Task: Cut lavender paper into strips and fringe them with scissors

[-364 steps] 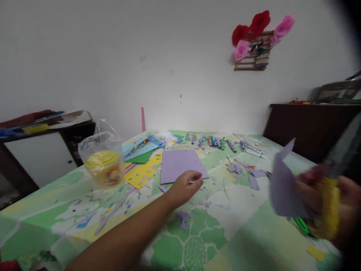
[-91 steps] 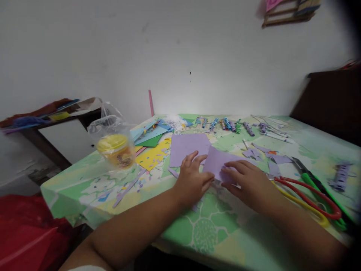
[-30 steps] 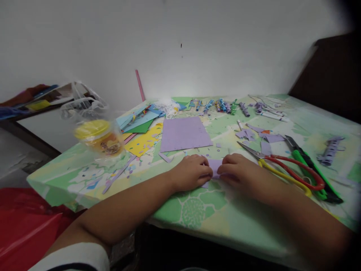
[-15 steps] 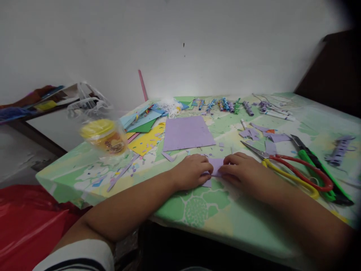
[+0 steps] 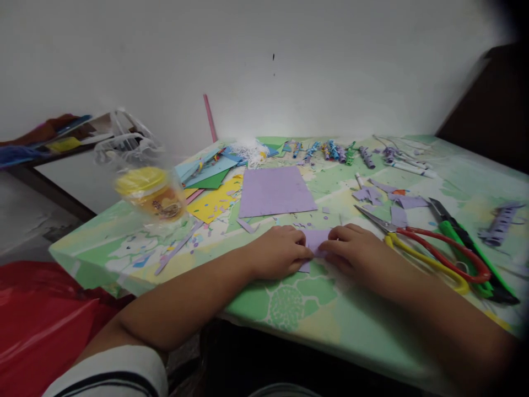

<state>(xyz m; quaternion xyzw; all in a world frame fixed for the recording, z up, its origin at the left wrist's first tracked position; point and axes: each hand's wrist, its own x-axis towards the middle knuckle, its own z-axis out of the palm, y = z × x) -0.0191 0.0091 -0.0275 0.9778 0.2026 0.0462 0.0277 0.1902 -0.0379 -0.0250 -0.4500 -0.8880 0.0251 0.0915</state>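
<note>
Near the front edge of the table, a small piece of purple paper (image 5: 314, 239) lies between my hands. My left hand (image 5: 283, 251) pinches its left side, fingers curled down on it. From the right, my right hand (image 5: 351, 249) grips its other side with thumb and fingertips; these fingers partly cover the paper. A lower corner of purple paper shows under my left fingers. Just beyond my hands lies a large purple sheet (image 5: 276, 191). Scissors (image 5: 425, 245) with red and yellow handles rest right of my right hand, against a green and black box cutter (image 5: 467, 253).
A plastic-wrapped tub with a yellow lid (image 5: 142, 187) stands at the left. Behind it are coloured paper sheets (image 5: 210, 179) and white shreds (image 5: 250, 153). Several rolled paper tubes (image 5: 330, 151) line the back by the wall. Purple scraps (image 5: 367, 194) and a marker (image 5: 413, 169) lie at right.
The view has shifted slightly. My hands stay on the small purple paper, with the left fingertips a little lower and closer to the right hand's.
</note>
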